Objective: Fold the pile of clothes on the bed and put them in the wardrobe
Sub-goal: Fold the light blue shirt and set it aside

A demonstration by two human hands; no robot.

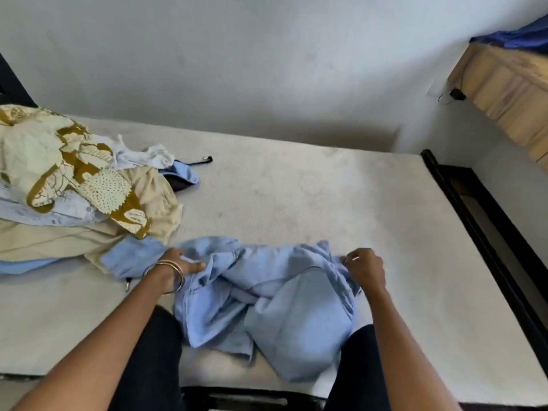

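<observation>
A crumpled light blue shirt (pixel 267 298) lies on the white mattress (pixel 326 197) near the front edge. My left hand (pixel 178 266), with bangles on the wrist, grips the shirt's upper left edge. My right hand (pixel 366 269) pinches the shirt's upper right edge. At the left of the bed sits the pile of clothes (pixel 74 191): a cream and mustard patterned piece on top, beige and pale blue garments under it. One blue sleeve (pixel 133 256) lies beside my left wrist.
The dark bed frame (pixel 486 221) runs along the mattress's right side. A wooden piece of furniture (pixel 504 87) with blue cloth on top stands at the upper right. A white wall (pixel 237 54) is behind the bed. My dark-trousered legs press against the front edge.
</observation>
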